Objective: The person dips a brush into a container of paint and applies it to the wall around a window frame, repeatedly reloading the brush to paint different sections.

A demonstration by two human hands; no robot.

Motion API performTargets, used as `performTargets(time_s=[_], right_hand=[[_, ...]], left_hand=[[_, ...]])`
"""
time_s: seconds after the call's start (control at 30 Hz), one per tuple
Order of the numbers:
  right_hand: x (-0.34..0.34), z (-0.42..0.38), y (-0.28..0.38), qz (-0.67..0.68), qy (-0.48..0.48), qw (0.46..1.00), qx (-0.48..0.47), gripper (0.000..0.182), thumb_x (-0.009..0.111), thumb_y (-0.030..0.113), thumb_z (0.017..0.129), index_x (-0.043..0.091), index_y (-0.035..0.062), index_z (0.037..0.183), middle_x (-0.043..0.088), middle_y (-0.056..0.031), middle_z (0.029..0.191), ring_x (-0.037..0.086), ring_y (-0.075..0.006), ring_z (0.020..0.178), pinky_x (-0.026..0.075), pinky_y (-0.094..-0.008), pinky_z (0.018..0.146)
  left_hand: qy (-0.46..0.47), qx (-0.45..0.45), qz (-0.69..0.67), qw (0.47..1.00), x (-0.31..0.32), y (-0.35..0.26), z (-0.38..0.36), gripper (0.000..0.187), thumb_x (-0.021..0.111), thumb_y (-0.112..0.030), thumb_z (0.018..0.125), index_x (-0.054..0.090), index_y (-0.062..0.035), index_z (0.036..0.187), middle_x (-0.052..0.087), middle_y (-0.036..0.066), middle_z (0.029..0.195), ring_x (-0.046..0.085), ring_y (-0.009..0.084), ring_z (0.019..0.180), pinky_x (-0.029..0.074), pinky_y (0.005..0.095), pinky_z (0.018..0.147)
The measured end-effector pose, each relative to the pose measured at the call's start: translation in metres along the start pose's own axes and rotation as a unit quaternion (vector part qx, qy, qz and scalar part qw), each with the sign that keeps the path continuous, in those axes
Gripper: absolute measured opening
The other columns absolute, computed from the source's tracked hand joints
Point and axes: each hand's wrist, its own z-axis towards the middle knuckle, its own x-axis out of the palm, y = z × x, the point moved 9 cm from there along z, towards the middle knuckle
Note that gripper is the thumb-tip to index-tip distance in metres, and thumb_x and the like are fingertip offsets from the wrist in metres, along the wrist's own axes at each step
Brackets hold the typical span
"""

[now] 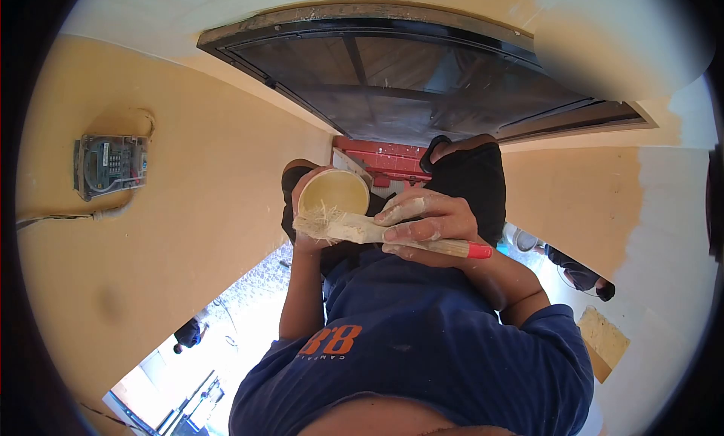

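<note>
My left hand is wrapped round a round, open tub with a cream-yellow inside, its mouth tilted toward me. My right hand, smeared with pale paint, grips a paintbrush between thumb and fingers. The brush has a wooden handle with a red tip, which points right. Its splayed, paint-caked bristles lie across the near rim of the tub. How much paint the tub holds is hidden from me.
A dark-framed window spans the wall ahead. On the yellow-painted left wall hangs an electric meter box with a cable. The right wall is part yellow, part white. Below are red boards by my legs, and other people far down.
</note>
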Motion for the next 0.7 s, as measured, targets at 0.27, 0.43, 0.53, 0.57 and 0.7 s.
performTargets(time_s=[0.27, 0.43, 0.53, 0.57, 0.7], right_hand=[[0.002, -0.003, -0.003, 0.0, -0.013, 1.0, 0.005, 0.032, 0.079, 0.002, 0.068, 0.071, 0.0057, 0.098, 0.068, -0.0119, 0.098, 0.067, -0.0259, 0.089, 0.055, -0.034, 0.077], [0.0, -0.002, 0.0, -0.005, -0.026, 1.0, -0.003, 0.028, 0.08, 0.001, 0.068, 0.069, 0.0038, 0.094, 0.068, -0.0158, 0.093, 0.068, -0.0291, 0.085, 0.056, -0.0359, 0.071], [-0.001, -0.001, 0.001, -0.017, -0.032, 0.999, -0.004, 0.029, 0.08, 0.001, 0.068, 0.069, 0.004, 0.095, 0.068, -0.0152, 0.093, 0.068, -0.0289, 0.085, 0.056, -0.0361, 0.071], [-0.001, -0.001, 0.002, -0.019, -0.035, 0.999, -0.004, 0.029, 0.08, 0.001, 0.068, 0.069, 0.004, 0.095, 0.068, -0.0152, 0.093, 0.068, -0.0289, 0.085, 0.056, -0.0361, 0.071], [-0.003, 0.0, 0.002, -0.02, -0.047, 0.998, -0.023, 0.032, 0.079, 0.002, 0.07, 0.07, 0.0053, 0.1, 0.068, -0.0119, 0.097, 0.067, -0.0253, 0.087, 0.055, -0.0332, 0.076]], left_hand=[[0.047, 0.098, 0.119, 0.987, 0.013, -0.027, -0.001, 0.112, 0.095, -0.028, 0.049, 0.03, -0.0017, 0.136, 0.045, 0.017, 0.134, 0.051, 0.0266, 0.119, 0.046, 0.0386, 0.099], [0.071, -0.063, 0.041, 0.995, -0.013, 0.041, -0.023, 0.102, 0.088, -0.033, 0.061, 0.03, -0.0111, 0.141, 0.044, 0.007, 0.138, 0.046, 0.0221, 0.125, 0.036, 0.039, 0.108], [0.053, -0.111, -0.001, 0.992, -0.022, 0.059, -0.027, 0.103, 0.089, -0.031, 0.059, 0.03, -0.0103, 0.14, 0.047, 0.007, 0.134, 0.047, 0.0224, 0.124, 0.038, 0.0383, 0.106], [0.057, -0.112, 0.0, 0.992, -0.022, 0.059, -0.027, 0.103, 0.089, -0.031, 0.059, 0.03, -0.0103, 0.14, 0.047, 0.007, 0.134, 0.047, 0.0224, 0.124, 0.038, 0.0383, 0.106], [0.056, 0.017, 0.083, 0.995, 0.007, -0.008, -0.002, 0.105, 0.091, -0.022, 0.05, 0.033, 0.0004, 0.135, 0.051, 0.016, 0.128, 0.055, 0.0262, 0.114, 0.047, 0.0394, 0.096]])
